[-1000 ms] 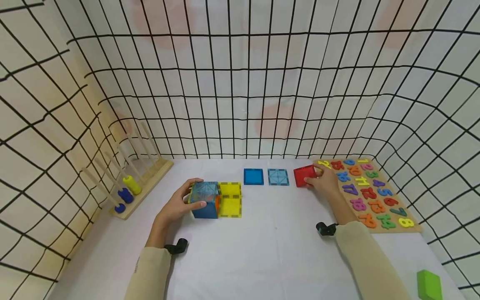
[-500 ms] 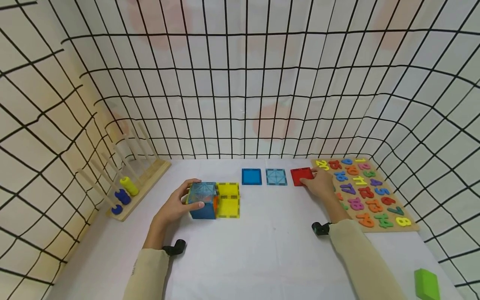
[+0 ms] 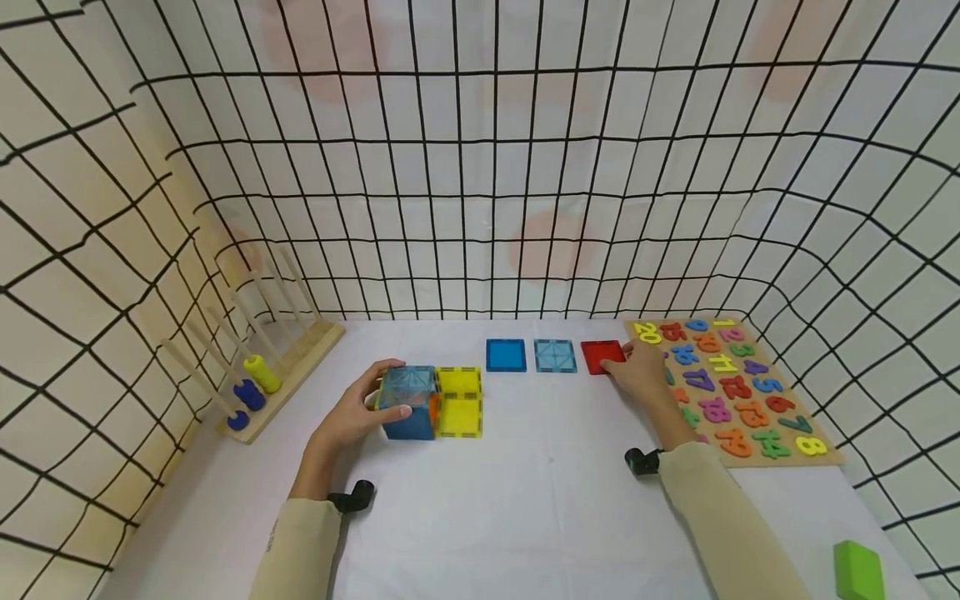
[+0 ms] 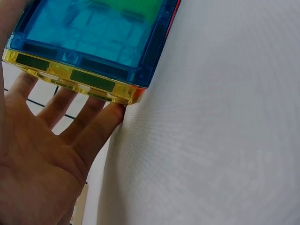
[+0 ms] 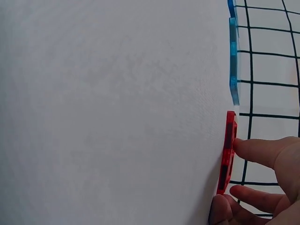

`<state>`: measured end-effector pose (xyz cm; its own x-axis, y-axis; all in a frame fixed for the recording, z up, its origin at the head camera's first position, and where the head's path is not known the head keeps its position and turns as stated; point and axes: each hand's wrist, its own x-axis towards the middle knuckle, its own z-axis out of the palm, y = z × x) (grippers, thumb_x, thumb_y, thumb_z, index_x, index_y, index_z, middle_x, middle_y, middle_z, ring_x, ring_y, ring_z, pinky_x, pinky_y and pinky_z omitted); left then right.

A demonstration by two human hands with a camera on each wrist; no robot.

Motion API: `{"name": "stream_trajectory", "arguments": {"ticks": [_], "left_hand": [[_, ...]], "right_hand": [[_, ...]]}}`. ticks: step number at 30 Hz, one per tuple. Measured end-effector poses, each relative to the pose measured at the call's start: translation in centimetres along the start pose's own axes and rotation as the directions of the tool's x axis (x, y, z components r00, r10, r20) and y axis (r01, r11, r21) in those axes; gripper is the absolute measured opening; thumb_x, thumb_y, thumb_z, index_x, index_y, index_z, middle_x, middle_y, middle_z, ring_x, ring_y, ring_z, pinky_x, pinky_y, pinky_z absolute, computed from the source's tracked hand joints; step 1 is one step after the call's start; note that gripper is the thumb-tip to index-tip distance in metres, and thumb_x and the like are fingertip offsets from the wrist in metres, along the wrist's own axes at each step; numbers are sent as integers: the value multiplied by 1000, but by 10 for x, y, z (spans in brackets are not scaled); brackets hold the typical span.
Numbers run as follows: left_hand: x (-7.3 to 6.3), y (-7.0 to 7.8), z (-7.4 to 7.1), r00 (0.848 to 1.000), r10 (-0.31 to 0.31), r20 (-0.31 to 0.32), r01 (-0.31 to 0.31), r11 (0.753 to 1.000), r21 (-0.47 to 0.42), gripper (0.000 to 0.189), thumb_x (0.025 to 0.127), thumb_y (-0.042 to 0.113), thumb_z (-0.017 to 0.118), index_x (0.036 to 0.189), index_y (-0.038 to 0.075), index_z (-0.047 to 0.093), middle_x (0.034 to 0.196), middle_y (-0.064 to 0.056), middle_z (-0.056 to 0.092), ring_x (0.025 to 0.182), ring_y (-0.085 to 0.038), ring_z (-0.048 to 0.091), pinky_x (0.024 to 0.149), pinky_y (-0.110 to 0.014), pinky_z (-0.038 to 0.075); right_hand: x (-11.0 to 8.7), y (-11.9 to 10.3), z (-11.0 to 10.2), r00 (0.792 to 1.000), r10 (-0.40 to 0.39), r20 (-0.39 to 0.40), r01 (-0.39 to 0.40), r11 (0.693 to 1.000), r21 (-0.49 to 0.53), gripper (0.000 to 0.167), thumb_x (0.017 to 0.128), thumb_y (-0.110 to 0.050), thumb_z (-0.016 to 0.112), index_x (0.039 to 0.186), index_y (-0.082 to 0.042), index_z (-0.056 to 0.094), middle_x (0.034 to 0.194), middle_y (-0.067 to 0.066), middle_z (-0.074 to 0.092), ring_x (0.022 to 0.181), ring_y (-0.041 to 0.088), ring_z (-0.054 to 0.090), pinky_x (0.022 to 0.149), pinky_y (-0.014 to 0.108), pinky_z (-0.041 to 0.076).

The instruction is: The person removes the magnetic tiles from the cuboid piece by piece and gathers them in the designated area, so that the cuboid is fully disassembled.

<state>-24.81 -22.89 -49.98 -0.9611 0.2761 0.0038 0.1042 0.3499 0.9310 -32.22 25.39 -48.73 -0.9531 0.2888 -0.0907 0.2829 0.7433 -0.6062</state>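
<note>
My left hand (image 3: 358,410) grips a cube of magnetic tiles (image 3: 408,421) with its thumb along the front and its fingers behind the left side. In the left wrist view, fingertips (image 4: 115,112) press against the yellow-edged side, under a blue tile face (image 4: 89,33). Two yellow tiles (image 3: 460,417) lie flat against the cube's right side. At the back right, my right hand (image 3: 642,371) pinches a red magnetic tile (image 3: 596,356) by its right part. The right wrist view has the thumb on the tile's face and the other fingers at its edge.
A dark blue tile (image 3: 506,355) and a light blue tile (image 3: 555,356) lie in a row left of the red one. A number puzzle board (image 3: 806,417) is at right, a peg stand (image 3: 300,350) at left. A green block (image 3: 858,570) sits front right.
The red tile has gone from tilted to lying flat beside the light blue tile, moved slightly left by my right hand. My left hand keeps its grip on the cube.
</note>
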Motion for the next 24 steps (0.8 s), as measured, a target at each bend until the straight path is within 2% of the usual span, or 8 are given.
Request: {"name": "stream_trajectory", "arguments": {"ticks": [6, 9, 14, 19, 24], "left_hand": [[0, 0, 1, 1000, 25, -10, -25, 1000, 15, 77, 85, 32, 86, 150, 31, 44, 153, -3, 47, 145, -42, 38, 109, -65, 43], [1, 0, 0, 999, 43, -15, -43, 999, 29, 79, 85, 32, 86, 151, 26, 44, 152, -4, 48, 144, -43, 39, 108, -66, 44], [2, 0, 0, 999, 31, -11, -30, 998, 48, 79, 85, 34, 86, 151, 27, 43, 154, -4, 46, 144, -43, 39, 110, -67, 43], [-2, 0, -2, 1000, 27, -13, -26, 998, 55, 73, 84, 30, 86, 146, 33, 47, 155, -5, 46, 144, -42, 39, 110, -67, 42], [-1, 3, -2, 999, 40, -9, -40, 998, 50, 71, 83, 30, 87, 143, 35, 49, 151, -3, 49, 140, -39, 43, 108, -64, 45]], "right_hand": [[-5, 2, -2, 1000, -18, 15, 18, 999, 27, 59, 96, -32, 72, 137, 4, 50, 132, 27, 55, 120, 39, 48, 100, 54, 52], [-10, 0, -3, 999, -44, 21, 43, 998, 54, 62, 96, -32, 72, 141, 2, 49, 140, 27, 53, 127, 41, 48, 105, 57, 49], [-20, -3, 0, 992, -119, 37, 115, 988, 99, 63, 95, -33, 74, 145, -3, 50, 144, 23, 53, 129, 40, 48, 107, 57, 47], [-33, -4, 4, 966, -244, 82, 231, 963, 135, 65, 93, -40, 76, 146, -10, 52, 145, 21, 54, 131, 39, 49, 105, 56, 50], [-45, -12, 7, 927, -357, 116, 327, 919, 219, 66, 90, -44, 79, 144, -14, 55, 139, 15, 60, 127, 35, 57, 103, 53, 53]]}}
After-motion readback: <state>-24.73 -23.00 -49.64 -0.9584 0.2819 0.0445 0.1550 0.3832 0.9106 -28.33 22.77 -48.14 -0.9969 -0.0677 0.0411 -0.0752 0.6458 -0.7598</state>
